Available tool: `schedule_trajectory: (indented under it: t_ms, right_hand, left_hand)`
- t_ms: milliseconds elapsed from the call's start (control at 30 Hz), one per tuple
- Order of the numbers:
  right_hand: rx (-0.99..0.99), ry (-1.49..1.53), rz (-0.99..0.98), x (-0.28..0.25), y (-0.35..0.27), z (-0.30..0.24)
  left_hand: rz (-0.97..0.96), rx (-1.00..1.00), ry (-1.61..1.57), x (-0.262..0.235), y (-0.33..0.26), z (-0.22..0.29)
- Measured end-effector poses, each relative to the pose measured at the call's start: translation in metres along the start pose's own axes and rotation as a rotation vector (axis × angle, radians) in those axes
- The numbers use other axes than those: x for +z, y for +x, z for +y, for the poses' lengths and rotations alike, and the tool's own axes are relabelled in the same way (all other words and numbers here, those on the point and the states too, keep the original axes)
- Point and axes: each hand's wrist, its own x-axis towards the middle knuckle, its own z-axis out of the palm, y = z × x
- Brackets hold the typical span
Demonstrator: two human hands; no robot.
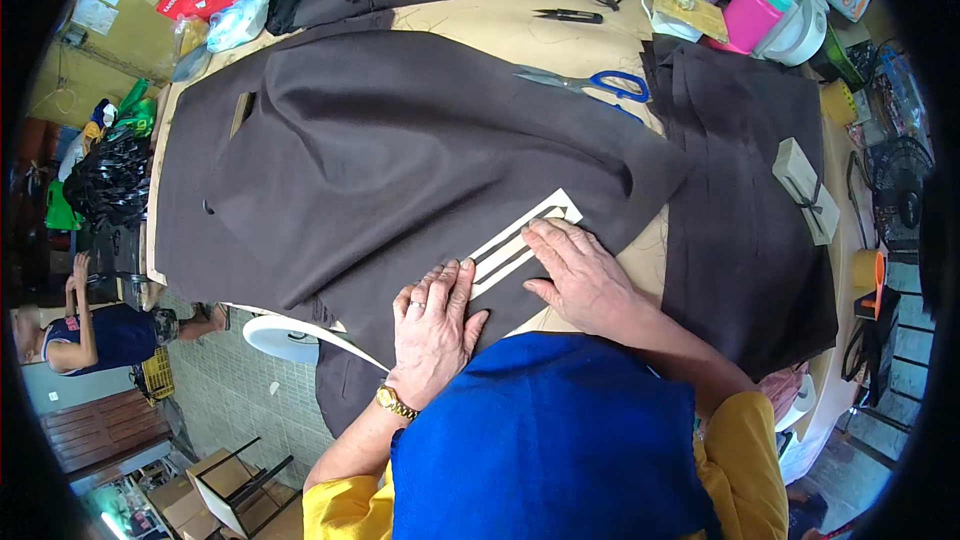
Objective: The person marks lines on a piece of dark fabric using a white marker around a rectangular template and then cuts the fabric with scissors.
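Observation:
Near the front of the table, a cream slotted template (515,229) lies slantwise on dark brown fabric (400,150). My left hand (430,315) presses the template's lower left end with bent fingertips, its thumb held apart on the cloth. Farther up, my right hand (575,265) lies with its fingers stretched over the right part of the template. Both hands are open and grip nothing; they partly cover the template. A pale strip (350,342) runs from a white roll (275,337) at the table's front left edge toward my left wrist.
Scissors with blue handles (618,85) rest at the cloth's far edge. Beyond them lies a small dark cutter (568,15). Folded dark fabric (740,200) and a tied cream bundle (806,190) are on the right. Another person (100,340) is off to the left.

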Motion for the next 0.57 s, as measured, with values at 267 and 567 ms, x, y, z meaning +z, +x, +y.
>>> schedule_trajectory:
  t_ms: [267, 567]
  right_hand:
    - [-0.004, -0.154, -0.066, -0.013, 0.01, -0.011]
    - [0.107, 0.006, -0.109, -0.018, 0.012, -0.005]
  left_hand:
    - [-0.119, -0.02, 0.098, -0.013, 0.01, 0.008]
    - [-0.152, 0.127, -0.001, -0.013, -0.009, -0.014]
